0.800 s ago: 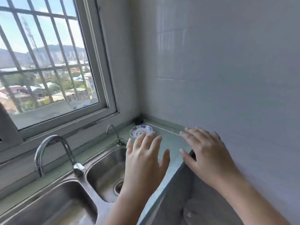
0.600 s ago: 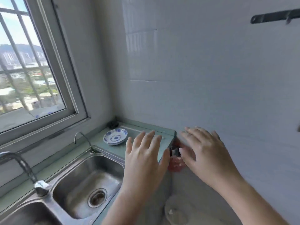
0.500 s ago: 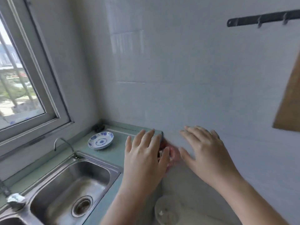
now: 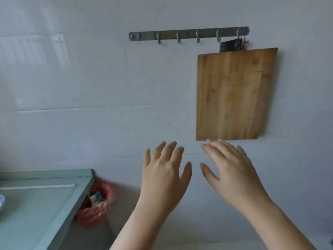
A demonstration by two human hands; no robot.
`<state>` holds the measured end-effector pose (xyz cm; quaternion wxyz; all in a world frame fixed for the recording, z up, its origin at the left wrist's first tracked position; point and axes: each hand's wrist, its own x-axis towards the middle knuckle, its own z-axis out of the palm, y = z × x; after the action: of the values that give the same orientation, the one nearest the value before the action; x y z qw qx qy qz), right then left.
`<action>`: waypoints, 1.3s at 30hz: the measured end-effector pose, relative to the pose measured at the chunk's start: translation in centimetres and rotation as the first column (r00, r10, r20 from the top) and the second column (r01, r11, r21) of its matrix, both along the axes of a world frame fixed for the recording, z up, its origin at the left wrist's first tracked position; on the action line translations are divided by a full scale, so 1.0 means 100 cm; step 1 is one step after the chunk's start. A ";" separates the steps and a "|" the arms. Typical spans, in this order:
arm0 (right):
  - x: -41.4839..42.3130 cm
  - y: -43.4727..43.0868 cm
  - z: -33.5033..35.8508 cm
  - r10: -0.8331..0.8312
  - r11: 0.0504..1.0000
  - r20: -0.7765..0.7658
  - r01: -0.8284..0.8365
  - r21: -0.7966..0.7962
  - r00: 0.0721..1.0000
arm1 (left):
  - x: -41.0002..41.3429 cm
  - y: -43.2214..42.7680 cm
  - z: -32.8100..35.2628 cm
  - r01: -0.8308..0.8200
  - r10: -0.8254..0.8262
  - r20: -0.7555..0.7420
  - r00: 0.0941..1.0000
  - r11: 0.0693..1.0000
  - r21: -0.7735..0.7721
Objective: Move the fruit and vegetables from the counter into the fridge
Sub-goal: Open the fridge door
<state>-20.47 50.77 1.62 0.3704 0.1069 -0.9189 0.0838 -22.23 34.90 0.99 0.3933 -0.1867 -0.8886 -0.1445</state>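
Note:
My left hand [image 4: 164,175] and my right hand [image 4: 231,170] are held out side by side in front of a white tiled wall, fingers spread, palms down, holding nothing. The end of the pale green counter [image 4: 41,201] shows at the lower left. No fruit, vegetables or fridge are in view.
A wooden cutting board [image 4: 236,94] hangs on the wall just above my right hand, under a metal hook rail [image 4: 189,34]. A bin lined with a red bag [image 4: 95,204] stands on the floor beside the counter's end. The rim of a blue-patterned dish [image 4: 1,202] shows at the left edge.
The view has swung right, away from the window and sink toward the wall with the cutting board. Both hands stay open and empty in front of me.

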 end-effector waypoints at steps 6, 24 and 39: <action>0.006 0.101 -0.005 -0.220 0.976 -0.005 0.220 0.008 0.976 | -0.026 0.109 -0.009 0.212 -0.212 0.047 0.976 0.977 -0.011; -0.009 0.273 -0.015 -0.753 0.658 -0.015 0.753 -0.008 0.658 | -0.114 0.337 -0.029 0.758 -0.760 0.096 0.642 0.649 0.066; 0.013 0.402 -0.030 -0.913 0.407 -0.042 0.913 -0.044 0.405 | -0.121 0.509 -0.043 0.942 -0.946 0.221 0.236 0.279 0.188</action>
<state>-19.18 90.94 -1.40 0.3840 -0.4110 -0.8168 -0.1281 -34.37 85.77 -3.31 0.0937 -0.6562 -0.6429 -0.3839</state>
